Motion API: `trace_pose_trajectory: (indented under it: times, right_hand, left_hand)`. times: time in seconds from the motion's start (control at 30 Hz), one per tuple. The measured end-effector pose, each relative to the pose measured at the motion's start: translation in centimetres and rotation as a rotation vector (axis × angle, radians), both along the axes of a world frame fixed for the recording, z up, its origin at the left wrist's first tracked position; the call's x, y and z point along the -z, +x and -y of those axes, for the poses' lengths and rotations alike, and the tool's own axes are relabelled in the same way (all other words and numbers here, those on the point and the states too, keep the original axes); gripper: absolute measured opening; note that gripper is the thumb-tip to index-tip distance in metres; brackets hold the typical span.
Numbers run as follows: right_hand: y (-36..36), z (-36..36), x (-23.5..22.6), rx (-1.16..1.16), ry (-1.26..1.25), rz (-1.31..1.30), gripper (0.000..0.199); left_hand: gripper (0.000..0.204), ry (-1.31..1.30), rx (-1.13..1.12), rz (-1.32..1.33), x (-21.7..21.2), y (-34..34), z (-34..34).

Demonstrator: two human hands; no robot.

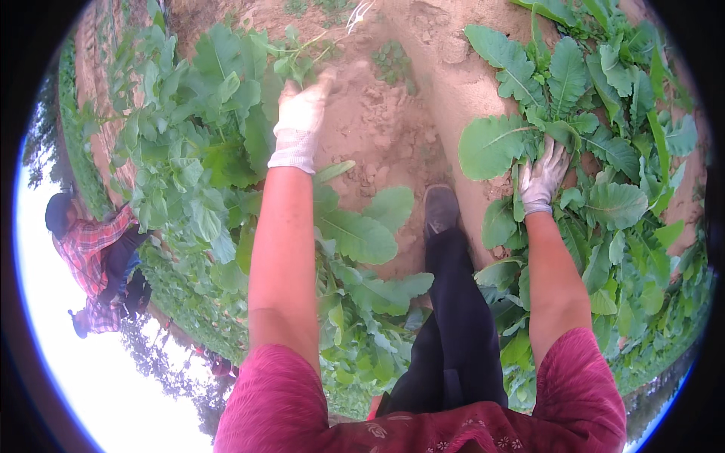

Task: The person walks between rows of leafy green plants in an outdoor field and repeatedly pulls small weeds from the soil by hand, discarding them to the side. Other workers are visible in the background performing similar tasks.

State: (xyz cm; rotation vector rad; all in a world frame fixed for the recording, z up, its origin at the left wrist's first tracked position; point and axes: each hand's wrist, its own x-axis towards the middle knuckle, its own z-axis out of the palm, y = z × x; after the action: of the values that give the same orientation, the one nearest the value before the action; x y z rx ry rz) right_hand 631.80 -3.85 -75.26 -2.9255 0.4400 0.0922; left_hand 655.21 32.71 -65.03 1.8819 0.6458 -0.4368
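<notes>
My left hand (303,106), in a whitish knit-cuffed glove, is stretched out over the soil at the upper left. Its slightly blurred fingers are closed on a small leafy weed (296,65), whose thin stems lead to pale bare roots (359,15). On the other side, my right hand (545,178), gloved too, lies among the leaves of a broad-leaved green plant (568,83). Its fingers are spread and stretched out, and some tips are partly covered by foliage.
Sandy soil (385,121) runs between two leafy rows, with a small weed patch (393,62) on it. Dense plants (189,151) fill the left row. My dark shoe (441,208) stands in the furrow. At the far left a person in a checked shirt (91,249) is near another person (98,317).
</notes>
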Motion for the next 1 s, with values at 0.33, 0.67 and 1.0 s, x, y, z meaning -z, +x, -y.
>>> trace_pose_trajectory:
  times: [0.33, 0.67, 1.0]
  right_hand:
    - [-0.3, -0.5, -0.4, 0.043, 0.084, -0.013, 0.085]
    - [0.0, -0.9, -1.4, 0.097, 0.101, -0.084, 0.084]
    - [0.7, -0.8, -2.4, 0.111, 0.209, -0.092, 0.080]
  left_hand:
    - [0.066, 1.157, 0.972, -0.283, 7.1, 10.2, -3.7]
    - [0.058, -0.070, 0.502, -0.052, -1.3, 10.7, 3.8]
    - [0.033, 0.769, 1.707, 0.453, 3.0, 7.5, 28.0]
